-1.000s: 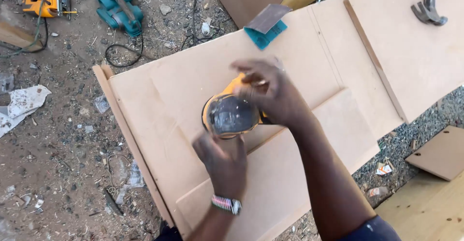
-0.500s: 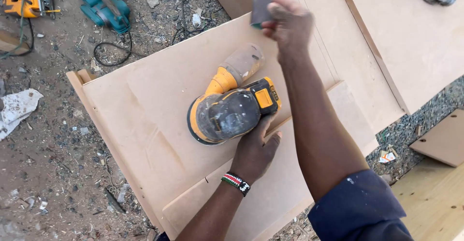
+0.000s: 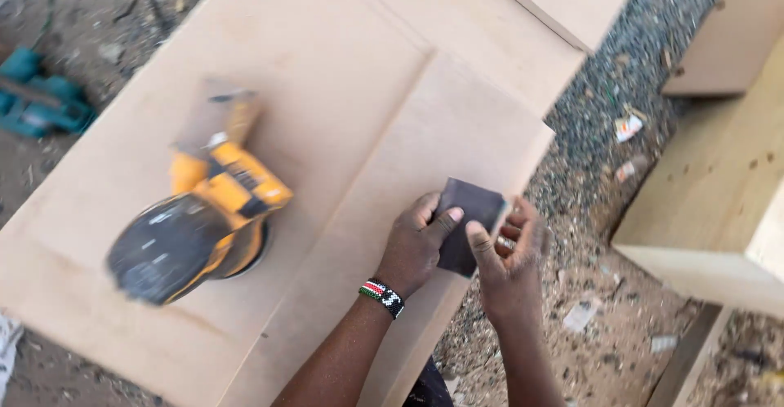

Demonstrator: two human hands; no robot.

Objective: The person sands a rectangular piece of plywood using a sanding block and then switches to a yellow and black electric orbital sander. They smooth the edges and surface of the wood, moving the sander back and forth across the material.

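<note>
Both hands grip one dark sandpaper sheet [image 3: 467,223] above the right edge of the top board [image 3: 425,162]: the left hand [image 3: 416,248] pinches its left side, the right hand [image 3: 510,252] its right side. The sander [image 3: 200,211] lies on its side, untouched, on the large board [image 3: 327,40], well apart from the hands. Judged from this, the sheet is in hand but not yet fitted or applied to any surface.

Outdoor carpentry yard, boards [image 3: 343,72], sander [image 3: 204,211], gravel [image 3: 596,129]
</note>
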